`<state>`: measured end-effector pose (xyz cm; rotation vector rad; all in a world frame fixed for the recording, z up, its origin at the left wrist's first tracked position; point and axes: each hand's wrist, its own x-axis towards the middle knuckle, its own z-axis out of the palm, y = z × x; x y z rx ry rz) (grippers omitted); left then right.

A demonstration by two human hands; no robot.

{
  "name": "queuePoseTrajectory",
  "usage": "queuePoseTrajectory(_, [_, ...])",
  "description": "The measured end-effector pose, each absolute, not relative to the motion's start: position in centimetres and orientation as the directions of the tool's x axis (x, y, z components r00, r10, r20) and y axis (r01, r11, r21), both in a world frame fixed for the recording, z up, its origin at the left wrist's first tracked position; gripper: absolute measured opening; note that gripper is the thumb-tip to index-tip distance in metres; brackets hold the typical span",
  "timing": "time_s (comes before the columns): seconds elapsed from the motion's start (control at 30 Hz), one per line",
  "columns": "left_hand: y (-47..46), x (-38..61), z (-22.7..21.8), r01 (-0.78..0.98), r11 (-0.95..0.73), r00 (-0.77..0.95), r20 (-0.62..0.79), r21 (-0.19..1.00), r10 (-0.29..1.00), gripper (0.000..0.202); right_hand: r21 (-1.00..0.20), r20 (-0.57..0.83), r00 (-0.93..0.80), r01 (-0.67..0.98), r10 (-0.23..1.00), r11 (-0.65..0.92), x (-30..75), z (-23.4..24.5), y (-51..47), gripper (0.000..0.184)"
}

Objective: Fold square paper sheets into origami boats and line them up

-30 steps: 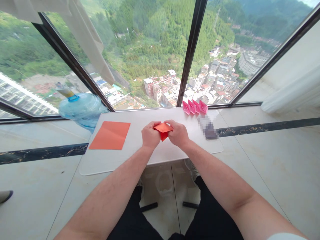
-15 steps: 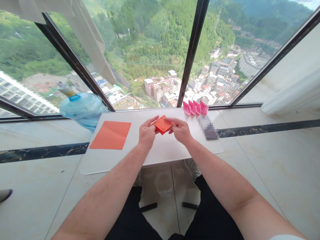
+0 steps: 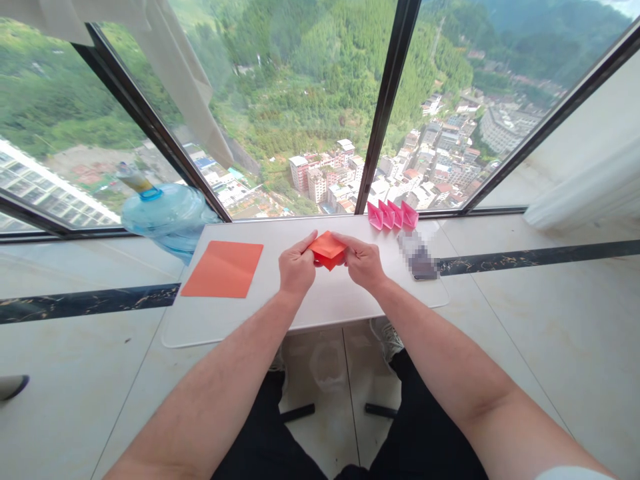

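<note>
A small folded piece of orange paper (image 3: 328, 245) is held over the middle of the white table. Its layers stand apart, with a gap showing along the side facing me. My left hand (image 3: 297, 265) pinches its left corner, thumb on top and fingers beneath. On the opposite corner, my right hand (image 3: 363, 260) grips in the same way. A flat square of orange paper (image 3: 223, 269) lies on the table left of my hands.
The low white table (image 3: 270, 300) stands against tall windows. Several pink folded paper pieces (image 3: 393, 215) line its back right edge, near a blurred-out dark object (image 3: 425, 265). A big blue water bottle (image 3: 170, 217) stands behind the left corner.
The folded orange paper has opened between its layers, and its near edge has tipped so the gap shows. Both hands keep hold of it in nearly the same spot.
</note>
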<state>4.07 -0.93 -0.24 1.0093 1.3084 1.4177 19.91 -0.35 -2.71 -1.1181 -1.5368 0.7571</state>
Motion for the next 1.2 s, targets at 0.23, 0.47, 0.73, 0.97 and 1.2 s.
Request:
queuePoseTrajectory(0.23, [-0.8,4.2,-0.2,-0.218,0.009,-0.215,-0.057,0.976,0.975,0.047,-0.888,0.399,-0.026,0.236,0.916,0.394,19.9,-2.3,-0.5,0.052])
queuePoseTrajectory(0.47, [-1.0,3.7,0.5,-0.386,0.077,-0.074,-0.114,0.919,0.991,0.042,-0.984,0.172,-0.059,-0.056,0.983,0.169,19.9,-1.1,-0.3,0.041])
queuePoseTrajectory(0.73, [-1.2,3.7,0.6,-0.332,0.070,-0.043,-0.089,0.941,0.995,0.027,-0.995,0.101,-0.111,-0.026,0.989,0.099,19.8,0.3,-0.7,0.035])
queuePoseTrajectory(0.97, [-1.2,3.9,0.4,-0.312,0.067,-0.035,-0.082,0.948,0.996,0.028,-0.969,0.201,-0.073,0.131,0.977,0.209,19.4,-1.0,-0.7,0.039])
queuePoseTrajectory(1.2, [-1.0,3.7,0.2,-0.357,0.102,-0.036,-0.123,0.928,0.992,0.032,-0.983,0.165,-0.085,0.066,0.983,0.171,19.5,-0.6,-0.9,0.041])
